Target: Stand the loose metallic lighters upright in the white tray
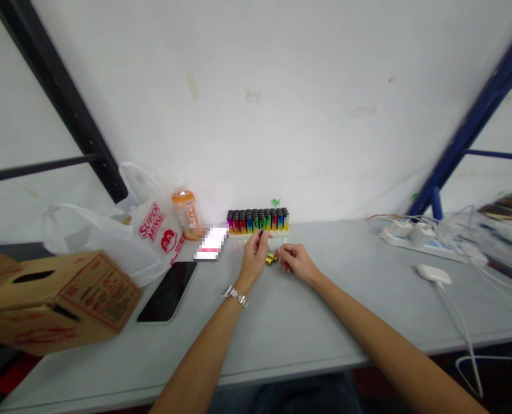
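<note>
My left hand (pixel 256 250), with a metal-band watch on its wrist, is closed around a small dark-topped lighter (pixel 261 234); most of it is hidden by the fingers. My right hand (pixel 296 259) is closed close by, its fingertips curled inward, and I cannot make out what they hold. Between the two hands, small shiny yellow-gold pieces (pixel 270 260) lie on the table, partly hidden. Just beyond the hands, a block of colourful lighters (pixel 258 221) with black tops stands upright in rows against the wall.
On the left are a cardboard box (pixel 96 293), a white plastic bag (pixel 152 230), an orange-capped bottle (pixel 187 213), a black phone (pixel 168 292) and a blurred-out bright screen (pixel 212 243). At right, a power strip (pixel 432 244) and white charger (pixel 434 274) trail cables over the grey table (pixel 299 328).
</note>
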Demonstrator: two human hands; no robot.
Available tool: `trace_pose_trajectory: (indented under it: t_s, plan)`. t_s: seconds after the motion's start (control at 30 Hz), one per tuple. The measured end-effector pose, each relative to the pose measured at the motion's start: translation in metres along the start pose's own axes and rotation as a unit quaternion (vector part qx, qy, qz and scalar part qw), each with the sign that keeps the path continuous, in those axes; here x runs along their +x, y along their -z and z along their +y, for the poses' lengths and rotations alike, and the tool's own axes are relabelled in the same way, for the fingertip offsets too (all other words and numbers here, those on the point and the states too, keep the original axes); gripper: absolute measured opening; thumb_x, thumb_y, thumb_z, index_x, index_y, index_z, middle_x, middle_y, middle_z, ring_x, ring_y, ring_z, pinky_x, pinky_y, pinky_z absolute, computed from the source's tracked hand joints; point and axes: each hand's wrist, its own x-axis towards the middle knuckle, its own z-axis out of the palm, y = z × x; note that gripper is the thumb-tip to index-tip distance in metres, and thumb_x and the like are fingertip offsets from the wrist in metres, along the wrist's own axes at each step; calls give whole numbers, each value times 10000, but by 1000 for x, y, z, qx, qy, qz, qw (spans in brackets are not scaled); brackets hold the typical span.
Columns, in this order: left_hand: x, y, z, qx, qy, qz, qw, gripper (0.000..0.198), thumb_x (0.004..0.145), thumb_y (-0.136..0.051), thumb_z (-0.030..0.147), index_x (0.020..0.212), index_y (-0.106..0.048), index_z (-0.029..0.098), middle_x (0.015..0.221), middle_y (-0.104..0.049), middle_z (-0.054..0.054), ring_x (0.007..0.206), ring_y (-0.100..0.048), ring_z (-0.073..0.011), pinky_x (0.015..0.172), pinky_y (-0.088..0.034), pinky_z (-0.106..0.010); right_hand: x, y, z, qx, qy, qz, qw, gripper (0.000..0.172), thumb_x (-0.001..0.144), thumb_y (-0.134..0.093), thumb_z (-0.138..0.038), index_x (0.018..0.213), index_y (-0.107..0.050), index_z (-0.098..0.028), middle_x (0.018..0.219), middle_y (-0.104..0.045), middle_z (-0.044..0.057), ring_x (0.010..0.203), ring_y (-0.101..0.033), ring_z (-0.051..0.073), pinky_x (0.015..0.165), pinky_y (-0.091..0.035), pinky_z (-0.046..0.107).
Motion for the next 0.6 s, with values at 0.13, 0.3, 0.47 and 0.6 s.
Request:
trace_pose_trajectory:
  t_s: [0.13, 0.3, 0.47, 0.6]
  plan:
    - [-1, -1, 2, -47, 96, -15, 994, 743, 856, -327, 787, 563, -585, 155, 423, -271, 62, 383, -228, -65, 407, -173, -227, -1, -2, 2, -24, 3, -16, 1000, 408, 849, -589, -555, 711, -619, -172, 470, -539, -42, 399, -422, 88, 433, -316, 221]
    - [-1, -8, 6, 1, 138, 47, 989, 698, 834, -404, 728, 394, -481, 192, 360, -265, 37, 367, -278, -80, 406, -198, -238, -1, -2, 3, -45, 8, -27, 999, 415, 861, -584, -559, 714, -627, -173, 477, -533, -43, 418, -429, 93, 456, -324, 227]
    - [0, -12, 5, 19, 105, 81, 991, 531, 830, -427, 556, 420, -421, 218, 366, -301, 36, 384, -326, -97, 421, -247, -230, -2, -2, 3, -56, 11, -32, 998, 409, 872, -577, -548, 713, -622, -175, 486, -539, -39, 428, -427, 94, 468, -330, 228]
    - [0, -13, 5, 8, 111, 72, 991, 492, 841, -404, 505, 441, -405, 218, 381, -313, 38, 391, -329, -96, 432, -261, -229, -1, -2, 3, -61, 7, -30, 998, 416, 868, -575, -556, 702, -612, -177, 481, -524, -40, 433, -415, 97, 472, -329, 231]
